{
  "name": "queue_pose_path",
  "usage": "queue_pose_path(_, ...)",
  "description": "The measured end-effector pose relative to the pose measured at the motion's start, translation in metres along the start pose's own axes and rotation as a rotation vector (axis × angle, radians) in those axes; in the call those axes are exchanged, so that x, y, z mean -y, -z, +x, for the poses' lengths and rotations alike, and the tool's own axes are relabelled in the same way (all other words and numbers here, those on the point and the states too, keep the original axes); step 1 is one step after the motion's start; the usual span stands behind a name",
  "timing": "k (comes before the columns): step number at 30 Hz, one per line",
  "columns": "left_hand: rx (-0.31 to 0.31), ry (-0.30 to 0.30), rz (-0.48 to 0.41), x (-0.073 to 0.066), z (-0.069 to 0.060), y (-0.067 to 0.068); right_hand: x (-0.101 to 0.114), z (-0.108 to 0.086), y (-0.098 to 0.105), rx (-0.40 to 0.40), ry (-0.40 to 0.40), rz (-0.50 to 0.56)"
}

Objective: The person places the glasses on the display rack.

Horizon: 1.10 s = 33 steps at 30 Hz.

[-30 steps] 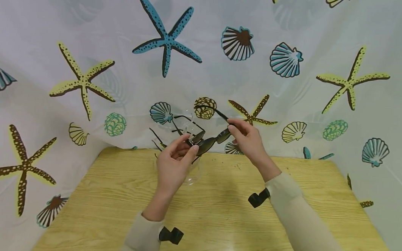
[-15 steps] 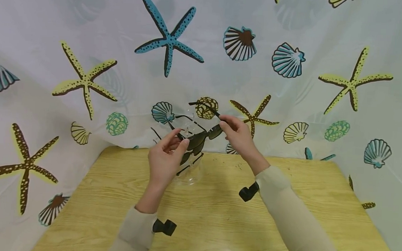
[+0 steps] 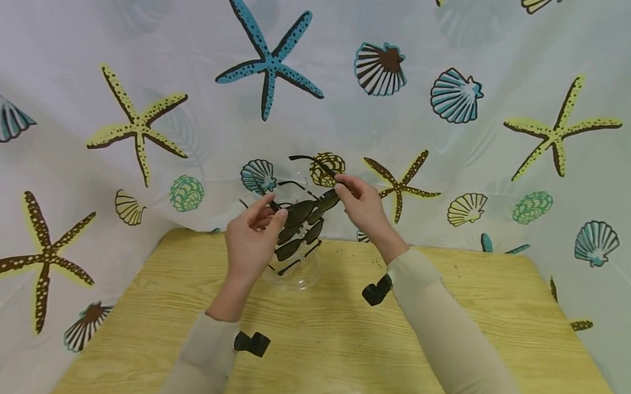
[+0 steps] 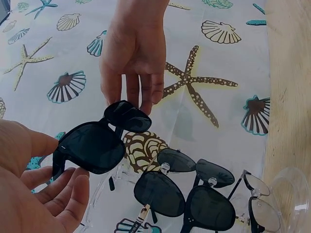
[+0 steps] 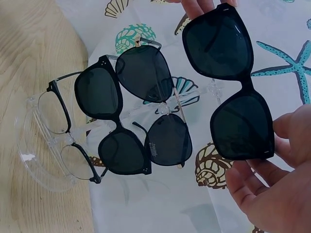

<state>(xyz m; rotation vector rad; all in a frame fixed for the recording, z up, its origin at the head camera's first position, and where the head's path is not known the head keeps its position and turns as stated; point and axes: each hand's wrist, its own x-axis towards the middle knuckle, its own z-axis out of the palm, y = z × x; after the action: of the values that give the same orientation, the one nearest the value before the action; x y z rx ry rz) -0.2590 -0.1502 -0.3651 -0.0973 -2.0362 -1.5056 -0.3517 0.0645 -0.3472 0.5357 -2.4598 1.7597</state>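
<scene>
Black sunglasses point(image 5: 232, 80) with dark lenses are held by both hands, one at each end, just above the upper part of a clear display stand point(image 3: 300, 279). My left hand point(image 3: 251, 241) pinches the left hinge. At the right hinge, my right hand point(image 3: 365, 208) grips the frame between thumb and fingers. Below them on the stand sit thin-rimmed dark sunglasses point(image 5: 146, 73), then thick black sunglasses point(image 5: 99, 92), and lowest a pair of clear-lensed eyeglasses point(image 5: 53, 111). Whether the held pair touches the stand's top peg I cannot tell.
The stand is on a wood-grain table point(image 3: 318, 340) near its back edge. Behind and beside the table hangs a white cloth point(image 3: 351, 127) printed with starfish and shells. A black wrist camera point(image 3: 252, 343) is strapped to each sleeve.
Both hands have carried the sunglasses left and slightly up, over the stand. The lower glasses on the stand show more now.
</scene>
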Motion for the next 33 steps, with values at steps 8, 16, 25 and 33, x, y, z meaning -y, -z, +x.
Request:
queue_pose_path(8, 0.002, 0.012, 0.015, 0.005, 0.007, 0.001, 0.002, 0.011, -0.007, -0.015, -0.014, 0.012)
queue_pose_path(16, -0.018, 0.006, 0.056, 0.012, 0.013, 0.0, 0.001, 0.018, -0.013, -0.025, -0.016, -0.011)
queue_pose_path(25, -0.02, 0.001, 0.05, 0.016, 0.016, 0.002, 0.002, 0.022, -0.016, -0.032, -0.025, -0.059)
queue_pose_path(33, 0.003, 0.014, 0.063, 0.02, 0.017, 0.004, 0.0, 0.024, -0.019, -0.034, -0.037, -0.065)
